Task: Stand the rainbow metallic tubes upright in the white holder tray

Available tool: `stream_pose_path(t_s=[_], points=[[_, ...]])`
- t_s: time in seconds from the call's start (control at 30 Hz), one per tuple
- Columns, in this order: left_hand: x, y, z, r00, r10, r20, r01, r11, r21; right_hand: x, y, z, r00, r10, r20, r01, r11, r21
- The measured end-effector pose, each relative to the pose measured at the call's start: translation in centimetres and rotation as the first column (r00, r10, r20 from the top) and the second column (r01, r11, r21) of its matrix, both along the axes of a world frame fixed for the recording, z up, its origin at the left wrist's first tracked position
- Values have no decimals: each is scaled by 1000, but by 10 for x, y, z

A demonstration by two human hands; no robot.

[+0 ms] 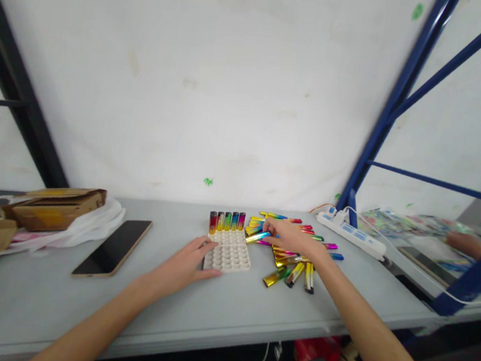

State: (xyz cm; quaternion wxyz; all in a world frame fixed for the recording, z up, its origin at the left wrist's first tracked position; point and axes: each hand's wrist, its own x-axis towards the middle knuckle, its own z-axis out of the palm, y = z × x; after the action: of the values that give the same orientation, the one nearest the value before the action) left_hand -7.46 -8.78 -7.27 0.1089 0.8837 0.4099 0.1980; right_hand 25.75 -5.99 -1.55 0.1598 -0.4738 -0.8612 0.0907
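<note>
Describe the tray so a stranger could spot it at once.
On the gray table, look between the black phone and the heap of shiny lighters. The pale tray lies there, left hand at its left edge. Unlike its neighbours, it is a grid of round holes, with upright lighters along its back.

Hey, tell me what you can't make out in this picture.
In the head view:
Lighter pile: part beneath the right hand, hidden by it.
Tray: left edge partly covered by the left hand.
Co-worker's arm: cut off by the picture's right edge.
Cardboard box: inside hidden by its walls.
</note>
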Motion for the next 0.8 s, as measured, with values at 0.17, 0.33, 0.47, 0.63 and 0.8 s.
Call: stream_pose_path(t_s=[0.17,0.33,0.47,0.63,0.8], points=[[1,-2,2,1000,-2,2,3,1000,-26,-22,29,-1,802,-12,-597,-88,987,-137],[0,1,-4,999,-12,51,13,1000,-18,-70,38,-4,403,-134,-906,-218,947,-237],[0,0,-4,998,-19,61,21,999,-30,-99,23,-13,216,-198,-956,-422,864,-274],[1,-1,-1,998,-21,67,24,999,-37,-111,15,-27,298,-243,-923,-412,839,-355],[1,-2,0,999,-7,38,9,999,-49,-115,18,-39,566,-163,-808,23,983,-183]])
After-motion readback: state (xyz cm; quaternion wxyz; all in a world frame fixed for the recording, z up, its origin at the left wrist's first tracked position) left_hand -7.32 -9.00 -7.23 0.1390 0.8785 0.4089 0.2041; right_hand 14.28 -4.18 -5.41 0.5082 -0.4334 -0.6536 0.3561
